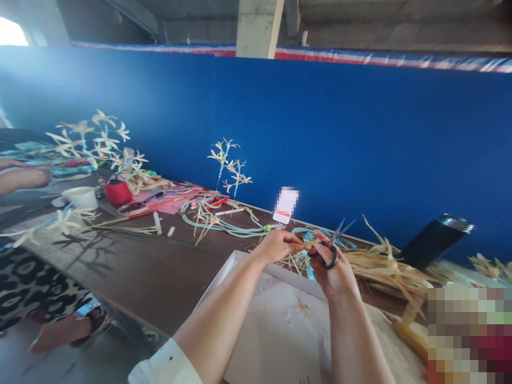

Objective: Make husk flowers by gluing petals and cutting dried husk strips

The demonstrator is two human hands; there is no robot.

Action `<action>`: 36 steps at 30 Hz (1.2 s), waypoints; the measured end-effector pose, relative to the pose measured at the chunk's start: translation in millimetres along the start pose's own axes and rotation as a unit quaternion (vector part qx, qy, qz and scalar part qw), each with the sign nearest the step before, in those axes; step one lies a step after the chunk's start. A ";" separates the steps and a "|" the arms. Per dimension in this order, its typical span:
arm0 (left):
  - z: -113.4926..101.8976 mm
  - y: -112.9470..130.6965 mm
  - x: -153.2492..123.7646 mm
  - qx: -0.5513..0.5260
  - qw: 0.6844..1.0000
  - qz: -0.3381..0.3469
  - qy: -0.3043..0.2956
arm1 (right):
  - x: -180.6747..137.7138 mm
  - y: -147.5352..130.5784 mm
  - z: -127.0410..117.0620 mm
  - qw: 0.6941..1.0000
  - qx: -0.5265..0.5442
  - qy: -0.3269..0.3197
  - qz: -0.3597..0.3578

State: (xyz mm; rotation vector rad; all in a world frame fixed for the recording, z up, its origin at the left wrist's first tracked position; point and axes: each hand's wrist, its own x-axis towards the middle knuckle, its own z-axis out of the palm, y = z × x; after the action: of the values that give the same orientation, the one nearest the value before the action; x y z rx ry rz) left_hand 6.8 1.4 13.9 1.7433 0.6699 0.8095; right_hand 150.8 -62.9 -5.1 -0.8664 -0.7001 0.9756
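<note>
My right hand [334, 269] is closed through the black handles of a pair of scissors [333, 246], whose open blades point up and away. My left hand [278, 245] is curled in a pinch just left of the scissors, on a thin pale straw strip and a light blue strip [310, 269] that hangs between the hands. Both hands hover over the far edge of a white board [256, 341] on the dark brown table [152, 266]. A heap of dry straw [384, 266] lies right behind the hands.
Straw flowers on blue stems [230, 165] stand at the blue wall. Coiled pale green cord [224, 224], a red pot [118, 192], a white bowl [82, 197] and more straw flowers [100, 141] lie to the left. A black flask [434, 240] leans at right. Another person's arm [20, 178] reaches in at far left.
</note>
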 end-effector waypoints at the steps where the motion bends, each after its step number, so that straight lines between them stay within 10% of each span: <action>1: 0.2 -0.1 0.2 0.003 1.000 0.000 0.000 | -0.1 0.0 0.6 1.000 -0.003 0.001 0.000; 17: 2.9 3.0 1.3 -0.013 0.999 -0.012 0.040 | -3.2 -2.1 11.8 1.000 -0.014 0.022 0.010; 36: 2.0 0.9 0.0 -0.105 0.993 -0.017 -0.046 | -1.3 -1.5 10.1 1.000 0.007 0.015 0.006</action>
State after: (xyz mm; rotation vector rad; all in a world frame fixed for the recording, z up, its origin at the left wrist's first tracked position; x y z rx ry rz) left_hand 8.4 0.0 14.3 1.5647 0.5315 0.7451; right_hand 142.6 -61.5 1.0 -0.8715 -0.6621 0.9760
